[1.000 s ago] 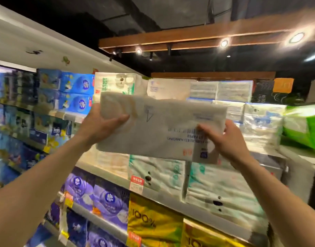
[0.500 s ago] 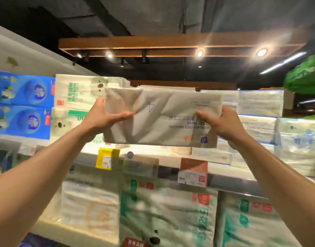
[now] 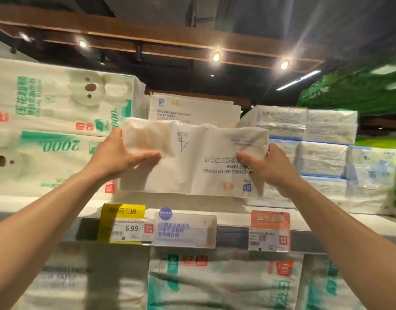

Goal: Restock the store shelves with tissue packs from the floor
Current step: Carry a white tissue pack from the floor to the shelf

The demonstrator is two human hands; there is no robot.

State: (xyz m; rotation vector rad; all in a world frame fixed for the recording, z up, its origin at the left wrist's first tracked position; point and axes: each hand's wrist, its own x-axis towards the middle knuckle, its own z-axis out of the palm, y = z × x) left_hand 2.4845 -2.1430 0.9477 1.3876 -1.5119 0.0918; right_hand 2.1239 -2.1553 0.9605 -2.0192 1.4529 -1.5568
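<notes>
closest to us, below the shelf edge [image 3: 233, 236], green-printed packs [image 3: 215, 280] fill the lower shelf. on the edge hang a yellow price tag [image 3: 123, 222], a clear label holder [image 3: 186, 229] and an orange tag [image 3: 269, 231].

above that, we hold the tissue pack [image 3: 199, 162] by both ends over the upper shelf board, its print upside down. our left hand [image 3: 116, 157] grips the left end, the thumb laid across the front face. our right hand [image 3: 271, 168] grips the right end the same way. on each hand the other fingers are hidden behind the pack, so we cannot tell how they lie. we cannot tell whether the lower edge touches the board.

just behind it stands a matching white pack [image 3: 192, 108]. large green-lettered packs [image 3: 58, 104] are stacked to the left, and blue-trimmed packs [image 3: 322, 139] to the right.

farthest off, spotlights [image 3: 216, 57] shine under a wooden beam [image 3: 147, 43].
</notes>
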